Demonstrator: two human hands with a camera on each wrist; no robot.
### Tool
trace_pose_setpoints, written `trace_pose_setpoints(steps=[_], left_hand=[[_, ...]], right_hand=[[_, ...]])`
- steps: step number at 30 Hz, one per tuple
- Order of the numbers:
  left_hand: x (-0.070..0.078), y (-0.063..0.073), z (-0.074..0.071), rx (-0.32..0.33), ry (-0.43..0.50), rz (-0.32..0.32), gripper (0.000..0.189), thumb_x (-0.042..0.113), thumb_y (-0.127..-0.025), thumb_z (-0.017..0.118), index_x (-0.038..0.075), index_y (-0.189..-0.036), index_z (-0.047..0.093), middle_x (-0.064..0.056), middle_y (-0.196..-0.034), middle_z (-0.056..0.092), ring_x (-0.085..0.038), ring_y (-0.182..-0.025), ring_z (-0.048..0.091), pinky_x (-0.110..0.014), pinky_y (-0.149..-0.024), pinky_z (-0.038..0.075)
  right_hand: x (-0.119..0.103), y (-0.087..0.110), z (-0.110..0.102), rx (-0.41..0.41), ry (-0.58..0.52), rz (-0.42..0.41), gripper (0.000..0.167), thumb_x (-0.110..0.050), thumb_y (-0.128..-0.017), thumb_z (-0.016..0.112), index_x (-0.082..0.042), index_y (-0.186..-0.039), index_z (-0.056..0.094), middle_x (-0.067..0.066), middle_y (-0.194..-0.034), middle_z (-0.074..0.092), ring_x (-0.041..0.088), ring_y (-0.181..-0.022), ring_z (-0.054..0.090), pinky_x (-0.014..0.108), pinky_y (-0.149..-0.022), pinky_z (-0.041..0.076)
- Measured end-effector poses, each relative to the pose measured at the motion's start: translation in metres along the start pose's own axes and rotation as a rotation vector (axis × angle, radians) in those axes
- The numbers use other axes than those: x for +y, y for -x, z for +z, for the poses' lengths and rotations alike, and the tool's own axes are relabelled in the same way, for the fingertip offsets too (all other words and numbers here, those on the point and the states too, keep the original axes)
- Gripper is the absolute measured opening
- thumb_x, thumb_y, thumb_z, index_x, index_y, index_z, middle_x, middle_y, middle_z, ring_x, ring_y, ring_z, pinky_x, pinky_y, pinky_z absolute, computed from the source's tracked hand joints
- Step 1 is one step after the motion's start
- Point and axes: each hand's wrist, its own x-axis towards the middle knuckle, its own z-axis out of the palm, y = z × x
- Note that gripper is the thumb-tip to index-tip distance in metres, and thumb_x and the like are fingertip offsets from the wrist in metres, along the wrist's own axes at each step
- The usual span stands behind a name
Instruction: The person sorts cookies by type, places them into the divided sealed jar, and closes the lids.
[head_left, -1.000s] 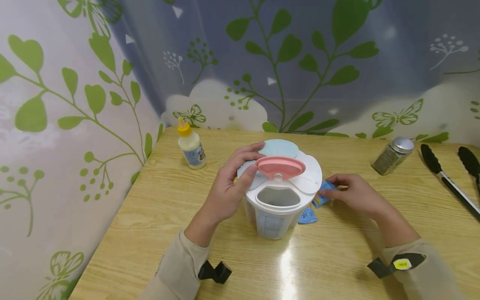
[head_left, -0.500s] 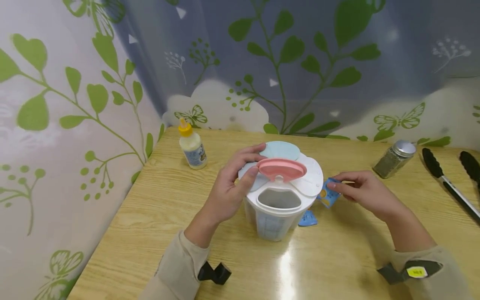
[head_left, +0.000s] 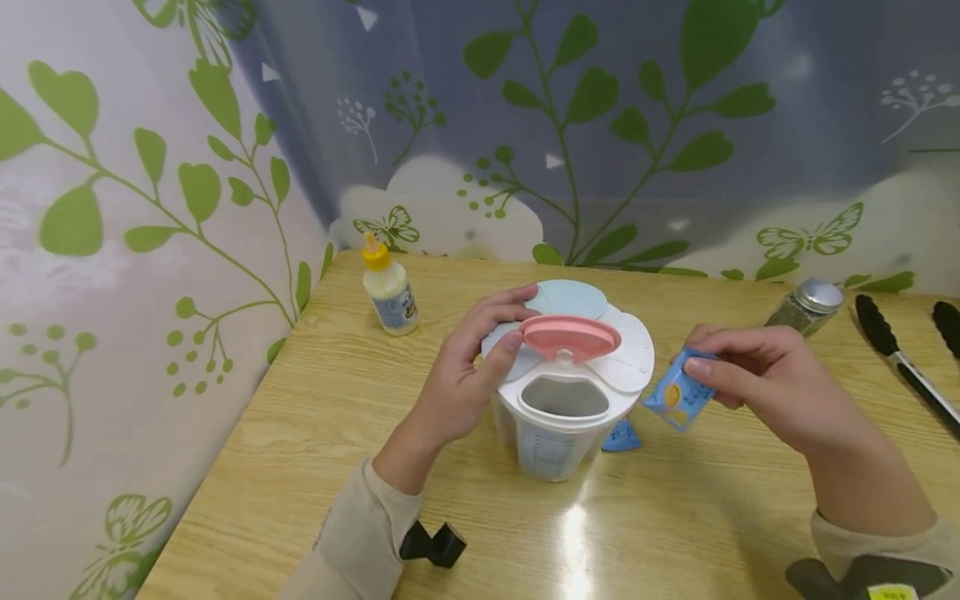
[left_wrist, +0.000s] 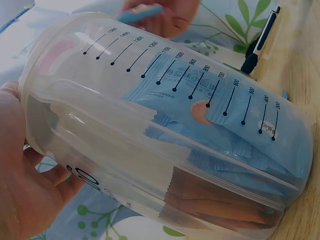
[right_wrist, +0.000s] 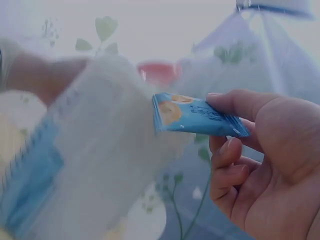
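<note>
A clear storage container point(head_left: 553, 454) with a white sectioned lid stands upright on the table. Its pink flap point(head_left: 570, 337) is raised over an open front compartment, while pale blue flaps cover others. My left hand point(head_left: 461, 375) grips the lid's left edge, thumb on top near the pink flap. To the container's right, my right hand point(head_left: 772, 375) pinches a small blue snack packet point(head_left: 681, 392) above the table. Another blue packet point(head_left: 622, 437) lies on the table, partly hidden behind the container. The left wrist view shows blue packets point(left_wrist: 175, 95) and brown packets point(left_wrist: 215, 205) inside separate compartments.
A bottle with a yellow cap point(head_left: 392, 292) stands at the back left. A glass shaker jar point(head_left: 806, 307) is at the back right, partly behind my right hand. Black-tipped tongs point(head_left: 903, 362) lie at the far right. Patterned walls border the table point(head_left: 315, 417) behind and left.
My right hand has picked up the blue packet from beside the container and raised it up and to the right. My left hand keeps its hold on the lid.
</note>
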Motion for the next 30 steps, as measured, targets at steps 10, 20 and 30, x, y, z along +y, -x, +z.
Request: trace_pose_setpoints(steps=[10,20,30], left_hand=[[0.000,0.001,0.000,-0.001,-0.001,-0.014,0.049,0.046,-0.105,0.043,0.002,-0.120,0.061,-0.007,-0.148,0.052,-0.016,-0.143,0.042,-0.039,-0.122,0.030],[-0.001,0.000,0.000,-0.005,0.004,-0.007,0.050,0.046,-0.105,0.043,0.002,-0.121,0.061,-0.008,-0.149,0.052,-0.017,-0.144,0.042,-0.040,-0.122,0.030],[0.002,0.000,0.000,-0.010,0.001,-0.002,0.052,0.048,-0.105,0.043,0.003,-0.121,0.061,-0.008,-0.148,0.052,-0.017,-0.144,0.042,-0.040,-0.122,0.030]], right_hand=[[-0.034,-0.019,0.032,-0.005,-0.022,-0.125,0.028,0.025,-0.088,0.051,0.009,-0.103,0.069,0.006,-0.092,0.064,0.017,-0.062,0.041,0.031,-0.046,0.027],[-0.056,-0.035,0.071,0.051,0.136,-0.059,0.015,0.013,-0.089,0.064,0.006,-0.099,0.072,0.006,-0.088,0.065,0.016,-0.063,0.050,0.029,-0.051,0.042],[-0.057,-0.030,0.088,0.130,0.269,-0.094,0.026,0.016,-0.079,0.073,0.001,-0.100,0.075,0.004,-0.089,0.068,0.014,-0.064,0.059,0.024,-0.050,0.049]])
